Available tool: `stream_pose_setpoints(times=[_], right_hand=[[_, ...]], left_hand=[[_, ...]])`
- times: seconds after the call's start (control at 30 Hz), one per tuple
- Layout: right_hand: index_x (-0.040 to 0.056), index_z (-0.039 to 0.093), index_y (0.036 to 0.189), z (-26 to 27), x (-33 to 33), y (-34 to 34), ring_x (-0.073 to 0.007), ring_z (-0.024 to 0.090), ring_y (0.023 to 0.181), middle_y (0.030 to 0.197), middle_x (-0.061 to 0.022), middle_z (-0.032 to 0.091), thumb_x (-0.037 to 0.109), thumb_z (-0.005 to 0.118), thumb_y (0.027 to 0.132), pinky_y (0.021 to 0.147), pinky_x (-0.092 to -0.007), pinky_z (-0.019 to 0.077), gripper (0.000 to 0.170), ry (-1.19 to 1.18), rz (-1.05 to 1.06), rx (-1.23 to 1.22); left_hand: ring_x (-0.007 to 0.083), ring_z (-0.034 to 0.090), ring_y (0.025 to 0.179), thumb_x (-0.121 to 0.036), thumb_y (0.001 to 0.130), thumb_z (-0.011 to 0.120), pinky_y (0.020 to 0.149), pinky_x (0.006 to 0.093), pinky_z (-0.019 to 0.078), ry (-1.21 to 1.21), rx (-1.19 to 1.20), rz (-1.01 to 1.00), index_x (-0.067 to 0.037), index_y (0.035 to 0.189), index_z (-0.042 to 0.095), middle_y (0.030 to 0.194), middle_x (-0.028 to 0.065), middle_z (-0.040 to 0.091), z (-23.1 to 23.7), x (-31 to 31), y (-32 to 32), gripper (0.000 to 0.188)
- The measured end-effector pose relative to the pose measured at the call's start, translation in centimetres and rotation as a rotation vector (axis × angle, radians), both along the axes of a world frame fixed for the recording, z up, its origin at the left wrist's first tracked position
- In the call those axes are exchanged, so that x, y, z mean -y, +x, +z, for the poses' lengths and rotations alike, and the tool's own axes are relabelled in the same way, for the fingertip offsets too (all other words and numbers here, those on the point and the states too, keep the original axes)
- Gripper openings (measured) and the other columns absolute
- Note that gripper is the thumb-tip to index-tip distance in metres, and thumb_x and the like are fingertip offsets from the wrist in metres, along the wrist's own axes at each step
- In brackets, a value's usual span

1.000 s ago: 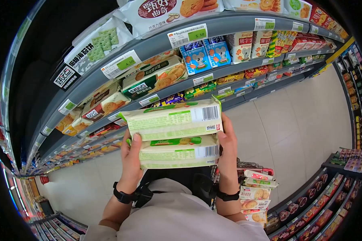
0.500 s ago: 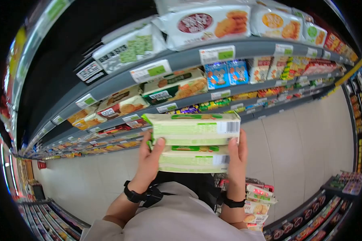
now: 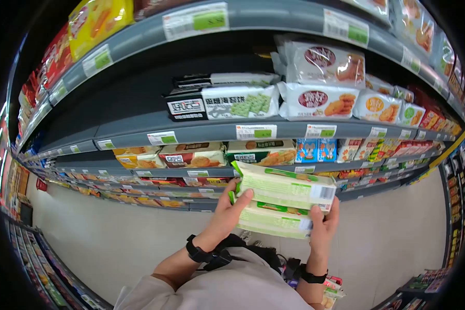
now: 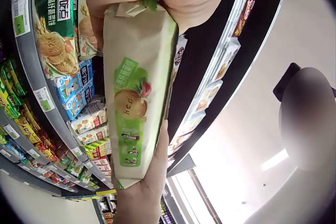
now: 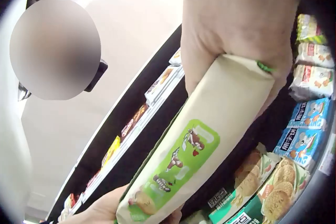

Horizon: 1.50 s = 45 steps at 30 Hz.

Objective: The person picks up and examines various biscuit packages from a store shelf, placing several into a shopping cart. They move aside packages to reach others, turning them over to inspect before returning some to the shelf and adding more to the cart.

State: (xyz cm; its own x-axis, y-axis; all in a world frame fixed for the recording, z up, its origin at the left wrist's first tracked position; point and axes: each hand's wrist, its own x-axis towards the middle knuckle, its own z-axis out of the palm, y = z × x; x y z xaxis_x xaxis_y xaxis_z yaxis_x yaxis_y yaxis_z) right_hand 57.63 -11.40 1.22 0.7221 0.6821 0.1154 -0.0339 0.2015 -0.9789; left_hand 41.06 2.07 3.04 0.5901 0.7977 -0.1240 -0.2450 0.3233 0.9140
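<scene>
Two cream-and-green biscuit packs, an upper one (image 3: pixel 281 185) and a lower one (image 3: pixel 266 219), are held together in front of the shelves, slanting down to the right. My left hand (image 3: pixel 228 211) grips their left end, thumb over the near side. At the right end my right hand (image 3: pixel 324 223) holds them, its thumb near the barcode. In the left wrist view a biscuit pack (image 4: pixel 134 98) spans between both hands, its side printed with a round biscuit. From the right wrist, a pack (image 5: pixel 194 140) shows a green panel with small cartoon figures.
Ahead, a shelf carries seaweed cracker packs (image 3: pixel 237 102) and white cookie packs (image 3: pixel 318 102). Below are green biscuit packs (image 3: pixel 261 153) and blue koala boxes (image 3: pixel 315 150). Several biscuit packs (image 3: pixel 331 294) lie low beside my right forearm. Tiled floor (image 3: pixel 124 222) runs below the shelves.
The head view has swung left and up, showing more of the upper shelves. The packs sit farther right in view and tilt down to the right; both hands keep hold.
</scene>
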Motion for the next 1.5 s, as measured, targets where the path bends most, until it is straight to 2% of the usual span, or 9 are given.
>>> stream_pose_setpoints(times=[0.2, 0.27, 0.37, 0.6, 0.77, 0.9, 1.03, 1.13, 1.5], right_hand=[[-0.0051, 0.038, 0.124, 3.3, 1.6, 1.5, -0.0177, 0.05, 0.102, 0.115, -0.012, 0.05, 0.005, 0.063, 0.078, 0.09, -0.0298, 0.0404, 0.053, 0.078, -0.257, 0.498], [-0.0074, 0.038, 0.122, 4.4, 1.9, 2.0, -0.0222, 0.051, 0.103, 0.121, -0.0157, 0.046, 0.006, 0.067, 0.074, 0.09, -0.0356, 0.0423, 0.057, 0.252, -0.386, 0.862], [0.0041, 0.052, 0.105, 6.6, 3.5, 2.9, -0.0248, 0.057, 0.093, 0.106, -0.0179, 0.055, 0.005, 0.069, 0.063, 0.078, -0.0367, 0.0499, 0.045, 0.05, 0.01, 1.327], [0.0252, 0.059, 0.087, 12.4, -0.8, -3.5, -0.02, 0.057, 0.088, 0.107, -0.0009, 0.059, 0.014, 0.069, 0.064, 0.07, -0.0328, 0.0513, 0.028, 0.301, 0.272, 1.746], [0.032, 0.06, 0.103, 11.3, -1.8, -2.4, -0.0208, 0.039, 0.119, 0.121, -0.0037, 0.051, 0.045, 0.075, 0.061, 0.103, -0.0431, 0.0279, 0.047, 0.046, 0.131, 1.957], [0.0256, 0.037, 0.134, 8.5, -1.6, -1.2, -0.0288, 0.021, 0.133, 0.143, -0.0165, 0.016, 0.067, 0.068, 0.061, 0.107, -0.0446, 0.0195, 0.09, 0.132, 0.252, 1.219], [0.0117, -0.001, 0.143, 5.7, -2.1, -2.0, -0.0223, 0.023, 0.131, 0.141, -0.0119, 0.023, 0.052, 0.053, 0.084, 0.104, -0.0393, 0.0246, 0.09, 0.184, 0.482, 0.268], [0.0126, 0.001, 0.144, 5.1, -0.7, -3.0, -0.018, 0.03, 0.128, 0.139, -0.0079, 0.028, 0.041, 0.044, 0.093, 0.099, -0.0345, 0.0319, 0.073, -0.131, 0.575, -0.188], [-0.0007, 0.027, 0.134, 4.6, -3.2, -5.4, -0.0132, 0.043, 0.112, 0.126, -0.01, 0.045, 0.028, 0.037, 0.098, 0.092, -0.0288, 0.0383, 0.048, -0.026, 0.242, -0.027]], left_hand=[[0.0192, 0.042, 0.116, -0.051, 0.088, 0.049, 0.093, 0.0348, 0.0382, 0.044, -0.012, -0.298, -0.011, 0.139, 0.018, 0.129, 0.0104, 0.043, -0.9, -1.2, -1.3, 0.072], [0.0258, 0.033, 0.128, -0.064, 0.081, 0.045, 0.103, 0.0444, 0.0295, -0.549, 0.215, -0.901, -0.011, 0.142, 0.012, 0.141, 0.0122, 0.03, -0.7, -1.2, -1.8, 0.087], [0.0297, 0.026, 0.132, -0.076, 0.066, 0.05, 0.105, 0.0498, 0.0268, -0.541, 0.537, -1.033, -0.013, 0.142, 0.015, 0.146, 0.0144, 0.021, 1.9, 0.2, -1.8, 0.105], [0.028, 0.033, 0.128, -0.073, 0.068, 0.052, 0.104, 0.0474, 0.0294, -0.266, 0.731, -0.536, -0.008, 0.14, 0.021, 0.141, 0.013, 0.031, 4.1, -1.1, -3.2, 0.102], [0.033, 0.033, 0.128, -0.081, 0.061, 0.051, 0.104, 0.0507, 0.0297, -0.21, 0.657, -0.276, -0.01, 0.141, 0.016, 0.142, 0.015, 0.027, 2.1, -1.6, -3.3, 0.113], [0.0331, 0.031, 0.129, -0.077, 0.061, 0.056, 0.104, 0.0516, 0.0301, -0.161, 0.639, -0.177, -0.01, 0.141, 0.014, 0.143, 0.0149, 0.025, 1.9, -1.8, -3.8, 0.112], [0.0333, 0.033, 0.128, -0.066, 0.062, 0.065, 0.104, 0.0517, 0.03, -0.137, 0.662, -0.207, -0.01, 0.141, 0.017, 0.142, 0.015, 0.027, -0.1, -1.7, -4.2, 0.108], [0.0336, 0.035, 0.126, -0.049, 0.062, 0.07, 0.103, 0.052, 0.0311, -0.155, 0.659, -0.268, -0.009, 0.139, 0.021, 0.14, 0.015, 0.031, -1.3, -1.3, -4.5, 0.1], [0.0244, 0.044, 0.12, -0.02, 0.075, 0.067, 0.101, 0.0387, 0.0357, -0.164, 0.707, -0.391, -0.004, 0.133, 0.033, 0.13, 0.0106, 0.046, -2.5, 0.3, -4.4, 0.069]])
